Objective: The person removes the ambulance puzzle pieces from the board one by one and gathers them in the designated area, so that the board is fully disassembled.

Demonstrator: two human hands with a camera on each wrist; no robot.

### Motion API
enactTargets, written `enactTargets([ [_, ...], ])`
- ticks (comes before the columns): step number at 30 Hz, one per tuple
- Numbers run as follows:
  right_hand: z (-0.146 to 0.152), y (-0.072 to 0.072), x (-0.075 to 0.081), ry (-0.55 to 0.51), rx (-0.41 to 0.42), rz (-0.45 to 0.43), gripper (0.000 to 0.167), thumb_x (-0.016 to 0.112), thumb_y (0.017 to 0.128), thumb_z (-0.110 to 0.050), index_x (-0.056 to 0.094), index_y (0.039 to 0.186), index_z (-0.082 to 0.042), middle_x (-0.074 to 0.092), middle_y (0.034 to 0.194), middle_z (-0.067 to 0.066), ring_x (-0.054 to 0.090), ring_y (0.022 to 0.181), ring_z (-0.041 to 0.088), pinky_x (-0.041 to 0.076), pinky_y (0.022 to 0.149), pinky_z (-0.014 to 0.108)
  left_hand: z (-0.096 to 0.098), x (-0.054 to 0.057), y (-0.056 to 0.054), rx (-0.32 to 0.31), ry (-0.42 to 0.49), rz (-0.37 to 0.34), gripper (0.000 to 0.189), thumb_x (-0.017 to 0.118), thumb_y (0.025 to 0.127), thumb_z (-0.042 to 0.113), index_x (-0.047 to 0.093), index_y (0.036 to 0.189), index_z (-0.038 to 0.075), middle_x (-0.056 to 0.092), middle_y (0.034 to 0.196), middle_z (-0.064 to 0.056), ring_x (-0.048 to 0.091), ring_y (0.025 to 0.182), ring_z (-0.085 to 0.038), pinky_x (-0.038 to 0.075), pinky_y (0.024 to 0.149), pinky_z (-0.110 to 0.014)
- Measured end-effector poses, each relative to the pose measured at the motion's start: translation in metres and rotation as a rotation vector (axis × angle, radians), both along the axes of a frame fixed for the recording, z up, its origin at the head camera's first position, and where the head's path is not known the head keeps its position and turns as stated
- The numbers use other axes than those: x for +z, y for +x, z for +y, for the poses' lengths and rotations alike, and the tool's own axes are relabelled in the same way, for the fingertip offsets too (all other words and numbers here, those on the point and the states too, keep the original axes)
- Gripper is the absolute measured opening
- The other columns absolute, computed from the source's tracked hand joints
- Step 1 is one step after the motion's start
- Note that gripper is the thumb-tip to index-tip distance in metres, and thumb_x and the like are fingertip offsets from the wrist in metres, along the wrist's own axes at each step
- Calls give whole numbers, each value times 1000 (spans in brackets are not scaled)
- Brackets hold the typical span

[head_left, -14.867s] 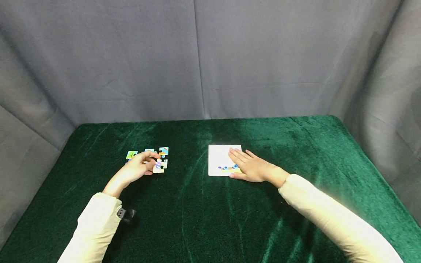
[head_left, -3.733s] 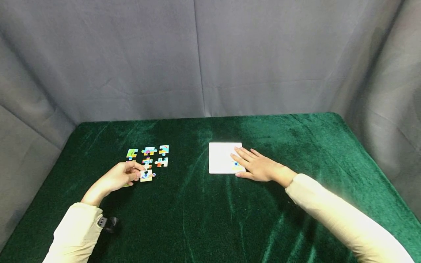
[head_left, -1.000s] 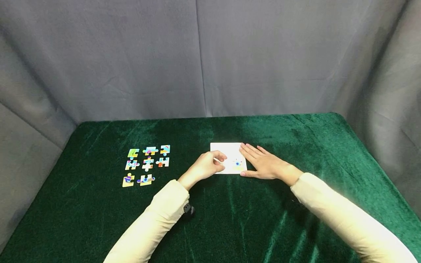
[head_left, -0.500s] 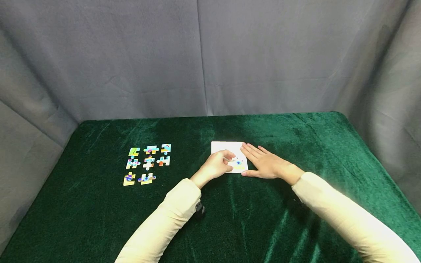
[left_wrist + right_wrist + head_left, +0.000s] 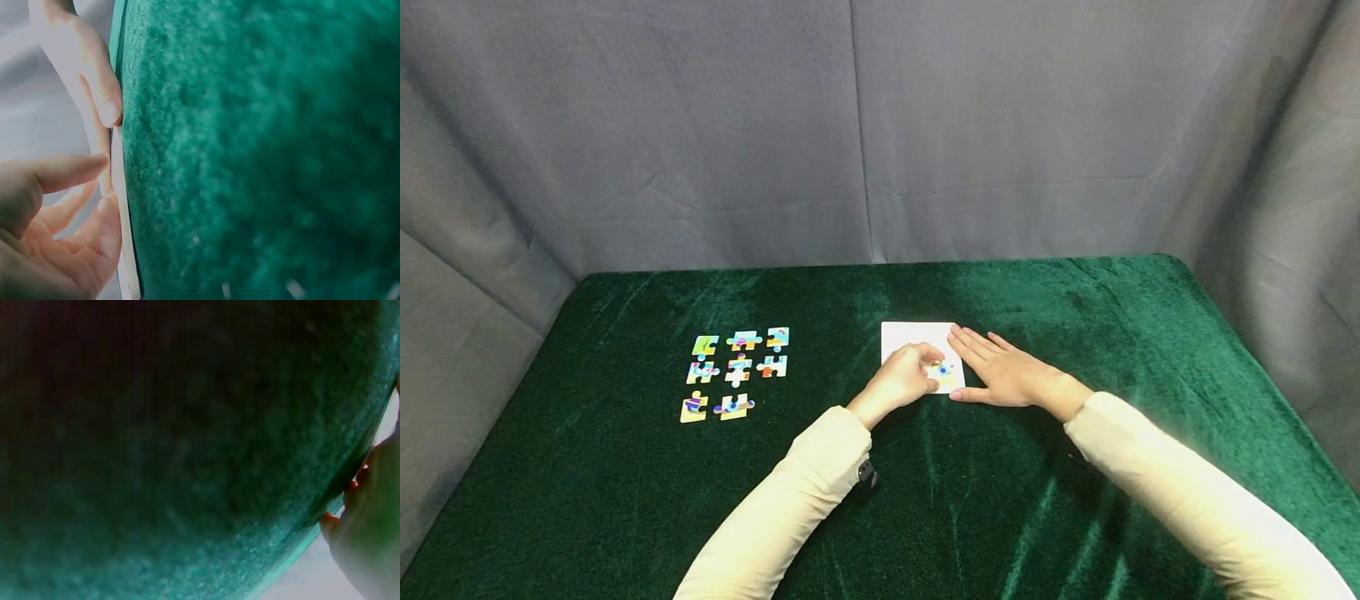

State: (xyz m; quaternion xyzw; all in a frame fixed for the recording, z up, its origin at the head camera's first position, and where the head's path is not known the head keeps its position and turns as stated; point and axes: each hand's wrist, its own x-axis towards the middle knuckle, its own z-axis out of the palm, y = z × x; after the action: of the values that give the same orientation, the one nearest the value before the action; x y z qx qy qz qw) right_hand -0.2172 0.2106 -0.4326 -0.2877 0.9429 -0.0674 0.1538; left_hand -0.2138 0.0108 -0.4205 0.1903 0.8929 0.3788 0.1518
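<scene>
A white square puzzle board (image 5: 901,335) lies flat on the green cloth, with a puzzle piece (image 5: 944,370) bearing a blue dot in its near right corner. My left hand (image 5: 897,377) reaches over the board, thumb and fingertips right beside that piece. In the left wrist view, a gap shows between the thumb and fingers of my left hand (image 5: 59,231), whose tips meet the board's surface. My right hand (image 5: 1009,375) rests flat along the board's right edge, fingers straight. Only part of the right hand (image 5: 369,515) shows, blurred, in the right wrist view.
Several colourful puzzle pieces (image 5: 739,372) lie apart in rough rows on the left of the green-covered table (image 5: 820,500). Grey curtains (image 5: 715,142) hang behind and at both sides.
Earlier, my left hand set pieces down on the left; it has since moved right over the board. The board's near row shows fewer pieces than before. My right hand has stayed at the board's edge.
</scene>
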Motion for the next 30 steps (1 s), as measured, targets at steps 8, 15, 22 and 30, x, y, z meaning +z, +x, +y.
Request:
enactTargets([
  [8,0,0,-1,3,-6,-4,88,48,92,-59,12,153,-7,9,162,12,12,149,28,11,119,53,3,-2,-1,-17,-11,2,39,69,78,0,63,117,0,66,119,-14,61,106,-27,48,93,-37],
  [15,1,-1,-2,9,2,9,88,48,92,-58,13,153,-6,10,161,12,13,149,28,12,119,53,3,-2,-2,-25,-15,25,43,69,78,-2,61,120,-2,66,116,-16,60,103,-27,48,91,-35],
  [22,0,-1,-1,8,-1,12,88,49,92,-56,13,153,-5,10,161,13,14,149,29,12,119,53,2,-1,-2,-18,-3,44,45,68,77,-4,61,122,-2,66,111,-17,61,105,-28,48,93,-36],
  [30,-1,0,0,2,-1,7,87,49,92,-56,13,153,-4,11,161,14,14,149,29,13,119,54,1,1,-1,-12,38,23,43,68,78,-4,62,120,2,65,109,-16,61,98,-27,50,84,-32],
])
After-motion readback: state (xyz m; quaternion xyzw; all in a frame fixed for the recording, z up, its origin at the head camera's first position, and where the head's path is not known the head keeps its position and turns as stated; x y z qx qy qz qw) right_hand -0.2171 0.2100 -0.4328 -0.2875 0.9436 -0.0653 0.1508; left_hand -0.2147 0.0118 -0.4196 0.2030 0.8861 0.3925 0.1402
